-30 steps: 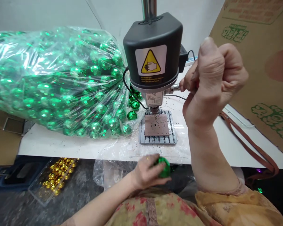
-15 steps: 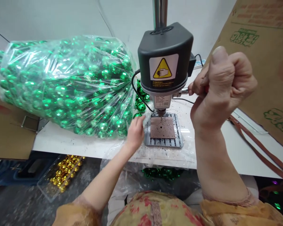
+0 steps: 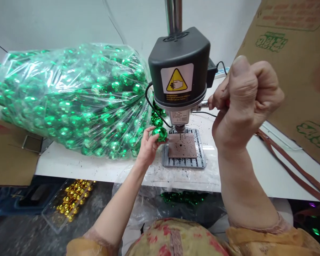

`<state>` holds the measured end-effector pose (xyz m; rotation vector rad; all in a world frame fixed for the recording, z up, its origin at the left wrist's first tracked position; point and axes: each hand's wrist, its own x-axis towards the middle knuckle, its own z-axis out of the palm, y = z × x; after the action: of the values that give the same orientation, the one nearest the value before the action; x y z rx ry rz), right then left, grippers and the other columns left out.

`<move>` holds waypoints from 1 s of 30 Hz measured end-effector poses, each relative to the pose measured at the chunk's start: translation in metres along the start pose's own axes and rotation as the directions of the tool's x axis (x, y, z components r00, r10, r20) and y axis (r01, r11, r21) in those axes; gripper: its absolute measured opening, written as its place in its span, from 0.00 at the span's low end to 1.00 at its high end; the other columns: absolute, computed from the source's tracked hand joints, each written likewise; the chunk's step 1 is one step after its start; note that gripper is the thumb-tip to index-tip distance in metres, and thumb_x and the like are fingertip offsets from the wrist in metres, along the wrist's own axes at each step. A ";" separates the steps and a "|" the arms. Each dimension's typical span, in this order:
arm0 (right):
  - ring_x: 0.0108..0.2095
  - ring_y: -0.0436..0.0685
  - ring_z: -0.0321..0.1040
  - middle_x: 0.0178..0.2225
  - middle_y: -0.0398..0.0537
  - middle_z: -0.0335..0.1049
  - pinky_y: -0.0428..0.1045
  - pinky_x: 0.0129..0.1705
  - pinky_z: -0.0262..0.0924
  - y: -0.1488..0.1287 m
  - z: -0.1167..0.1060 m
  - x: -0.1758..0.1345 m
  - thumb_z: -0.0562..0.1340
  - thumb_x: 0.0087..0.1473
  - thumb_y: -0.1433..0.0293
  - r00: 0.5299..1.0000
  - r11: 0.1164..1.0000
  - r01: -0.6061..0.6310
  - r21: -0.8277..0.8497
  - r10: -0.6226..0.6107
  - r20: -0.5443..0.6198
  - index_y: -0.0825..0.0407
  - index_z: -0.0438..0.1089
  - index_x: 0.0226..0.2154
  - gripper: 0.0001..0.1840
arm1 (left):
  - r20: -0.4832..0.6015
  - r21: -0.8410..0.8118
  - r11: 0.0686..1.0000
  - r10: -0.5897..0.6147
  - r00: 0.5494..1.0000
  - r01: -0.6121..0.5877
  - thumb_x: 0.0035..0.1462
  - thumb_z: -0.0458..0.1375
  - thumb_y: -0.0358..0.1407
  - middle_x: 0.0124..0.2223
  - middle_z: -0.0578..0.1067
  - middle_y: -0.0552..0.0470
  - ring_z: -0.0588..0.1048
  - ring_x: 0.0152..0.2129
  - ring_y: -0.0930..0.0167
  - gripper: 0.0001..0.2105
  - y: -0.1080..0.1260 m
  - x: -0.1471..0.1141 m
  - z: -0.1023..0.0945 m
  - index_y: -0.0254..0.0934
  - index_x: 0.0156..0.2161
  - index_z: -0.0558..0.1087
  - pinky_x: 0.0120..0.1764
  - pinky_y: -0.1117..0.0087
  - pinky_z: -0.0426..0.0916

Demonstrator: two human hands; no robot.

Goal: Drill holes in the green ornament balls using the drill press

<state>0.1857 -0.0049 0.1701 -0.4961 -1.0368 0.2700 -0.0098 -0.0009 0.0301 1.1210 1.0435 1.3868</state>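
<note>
- The left hand (image 3: 148, 145) has its fingers closed around 1 green ball (image 3: 160, 134), thumb on the near side, the shiny facets facing up at me.
- That green ball sits just left of the drill's metal base (image 3: 202, 161), in front of a few loose green balls (image 3: 158, 116).
- The right hand (image 3: 246, 94) is curled in a fist on the drill's handle (image 3: 204, 104), thumb up; its knuckles hide most of the grip.
- The drill (image 3: 180, 64) stands over the white surface (image 3: 69, 166), its black head bearing a yellow warning sticker (image 3: 177, 79) with a hand on it.
- Under its bit lies a brown board (image 3: 186, 151) with 1 dark hole, flat on the base and sprinkled with dark crumbs; more crumbs litter the surface round about.
- To the left, a big clear bag (image 3: 69, 101) stuffed with green balls lies on its side, its gathered end towards the drill.
- A crumpled plastic sheet (image 3: 132, 176) hangs over the surface's front edge.
- Below on the left, a clear tub (image 3: 52, 222) holds small gold balls (image 3: 74, 200).
- Over to the right, a brown strap (image 3: 284, 158) trails across the surface near a tall cardboard box (image 3: 290, 81) with green print.
</note>
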 end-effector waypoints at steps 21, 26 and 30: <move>0.18 0.41 0.51 0.19 0.34 0.47 0.45 0.25 0.47 0.000 0.002 0.000 0.61 0.61 0.64 1.000 1.000 -0.011 0.025 0.012 -0.022 0.50 0.51 0.22 0.21 | 0.119 0.480 0.850 0.180 0.976 -0.215 0.48 0.74 0.41 0.49 0.80 0.45 0.77 0.42 0.62 0.27 -0.054 -0.005 0.025 0.39 0.53 0.75 0.45 0.61 0.73; 0.18 0.40 0.50 0.19 0.35 0.46 0.44 0.25 0.48 0.000 0.002 -0.001 0.61 0.62 0.64 1.000 1.000 -0.005 0.018 0.005 -0.016 0.50 0.51 0.22 0.22 | 0.143 0.502 0.823 0.224 0.964 -0.266 0.52 0.71 0.40 0.53 0.78 0.43 0.76 0.51 0.57 0.26 -0.059 -0.013 0.035 0.40 0.56 0.73 0.55 0.53 0.70; 0.18 0.42 0.49 0.18 0.34 0.46 0.47 0.24 0.46 0.002 0.001 0.000 0.63 0.59 0.59 0.999 0.999 -0.023 0.039 0.024 -0.026 0.49 0.52 0.21 0.24 | 0.133 0.492 0.827 0.235 0.963 -0.270 0.56 0.69 0.43 0.53 0.78 0.44 0.76 0.51 0.59 0.23 -0.061 -0.018 0.042 0.40 0.54 0.73 0.55 0.55 0.70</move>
<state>0.1844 -0.0034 0.1694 -0.4762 -0.9990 0.3025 0.0436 -0.0121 -0.0236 1.7371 1.2888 1.2945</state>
